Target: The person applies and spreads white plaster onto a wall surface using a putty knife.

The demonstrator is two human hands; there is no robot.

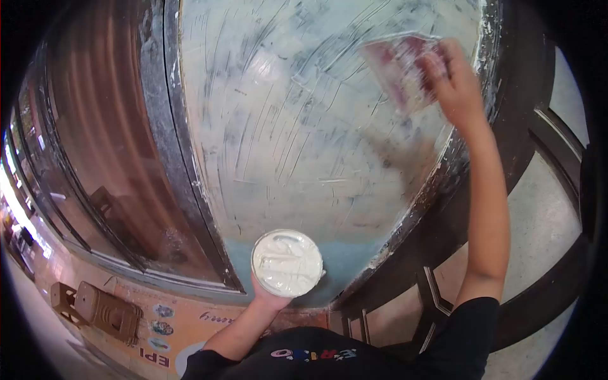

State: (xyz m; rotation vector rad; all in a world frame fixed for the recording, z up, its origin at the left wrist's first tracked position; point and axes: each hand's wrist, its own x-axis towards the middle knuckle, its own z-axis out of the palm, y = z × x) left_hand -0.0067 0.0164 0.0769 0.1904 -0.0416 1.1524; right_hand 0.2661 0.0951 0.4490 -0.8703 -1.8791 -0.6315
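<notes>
My right hand is closed round a flat reddish, paste-smeared spreader, which lies against the upper right of the wall panel. White, streaky paste covers much of that panel. Low in the middle, my left hand supports a round tub from below and the side. White paste with ridges on its surface fills the tub. Most of the left fingers are hidden under it.
Dark frames border the panel on both sides. At left are a window with a brown curtain and, below it, a brown stool. A printed orange banner lies on the floor. Dark framework with pale panels stands at right.
</notes>
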